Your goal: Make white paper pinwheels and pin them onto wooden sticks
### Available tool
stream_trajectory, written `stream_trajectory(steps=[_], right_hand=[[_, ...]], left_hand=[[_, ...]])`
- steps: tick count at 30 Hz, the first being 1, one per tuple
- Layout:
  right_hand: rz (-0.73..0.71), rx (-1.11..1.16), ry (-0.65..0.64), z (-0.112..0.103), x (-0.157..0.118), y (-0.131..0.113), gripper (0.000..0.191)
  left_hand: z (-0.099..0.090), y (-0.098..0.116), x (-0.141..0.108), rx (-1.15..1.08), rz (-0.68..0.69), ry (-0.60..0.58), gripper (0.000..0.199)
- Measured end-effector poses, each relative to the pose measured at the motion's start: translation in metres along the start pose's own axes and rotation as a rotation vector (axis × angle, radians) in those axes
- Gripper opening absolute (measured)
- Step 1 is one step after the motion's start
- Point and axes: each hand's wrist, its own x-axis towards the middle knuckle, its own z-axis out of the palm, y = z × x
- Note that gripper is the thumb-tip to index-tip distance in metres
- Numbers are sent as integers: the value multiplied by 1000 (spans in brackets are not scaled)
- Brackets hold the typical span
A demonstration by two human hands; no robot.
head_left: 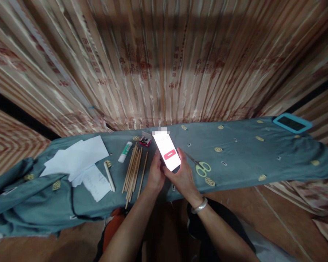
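A phone (166, 151) with a bright white screen and a red button on it is held tilted above the cloth. My left hand (156, 174) grips its lower left side. Around the right edge and bottom corner wraps my right hand (182, 174), its thumb near the base of the screen; a silver bangle circles that wrist. Scissors (202, 168) with pale green handles lie just right of my right hand. Left of my left hand are several thin wooden sticks (133, 171), one apart from the bunch. Beyond them sits a small red box (145, 139) with dark contents.
Green cloth (243, 156) with yellow prints covers the long narrow table. A glue stick (125, 152), a white pen-like stick (109, 176) and white papers (82, 156) lie to the left. A blue-framed tablet (292, 123) rests at far right. Striped curtains (164, 65) hang behind.
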Motion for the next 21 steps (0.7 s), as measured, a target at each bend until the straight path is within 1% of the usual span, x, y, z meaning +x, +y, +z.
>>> stream_trajectory(steps=[3, 5, 7, 9, 13, 16, 18, 21], right_hand=[[-22, -10, 27, -5, 1, 1, 84], [-36, -15, 36, -10, 4, 4, 84], [-27, -20, 46, -18, 8, 9, 86], [8, -36, 68, -32, 16, 16, 88], [142, -126, 153, -72, 42, 36, 91], [212, -215, 232, -109, 67, 61, 88], [245, -311, 252, -134, 84, 80, 85], [402, -529, 236, -173, 106, 111, 82]], left_hand=[[-2, -4, 3, 22, 27, 2, 32], [-6, -4, 4, 58, 21, -11, 35], [-12, -2, 5, 109, -8, -26, 39], [-18, 4, 6, 142, -18, 6, 40], [-25, 14, 8, 177, 11, -20, 45], [-27, 18, 8, 199, 34, -21, 48], [-27, 20, 8, 223, 46, -23, 51], [-28, 22, 7, 248, 39, -22, 54]])
